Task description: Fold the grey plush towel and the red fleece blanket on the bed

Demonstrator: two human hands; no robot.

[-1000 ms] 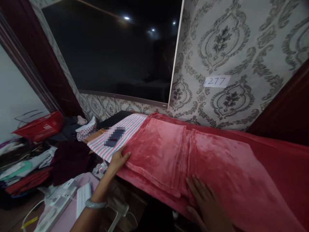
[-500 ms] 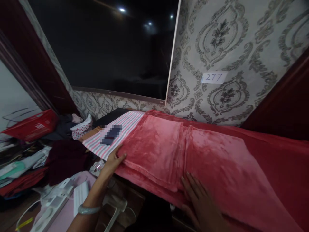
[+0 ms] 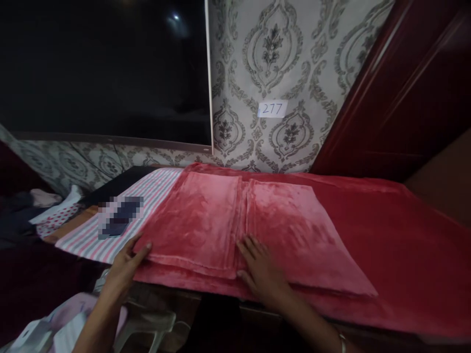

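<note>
Plush red folded fleece blanket lies on the table, its near edge drooping out of sight; the left hand pinches its near-left corner, fingertips hidden beneath; the right hand rests spread flat on its near middle; a blurred dark phone sits far left.

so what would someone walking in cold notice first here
The pink-red plush blanket, folded into two side-by-side panels, fills the middle of the surface. The left hand grips its near left corner, and the right hand lies flat on the fold between the panels. Behind it, a small white label reading 277 sits on the ornate patterned wallpaper, beside a large dark screen on the left.
</note>
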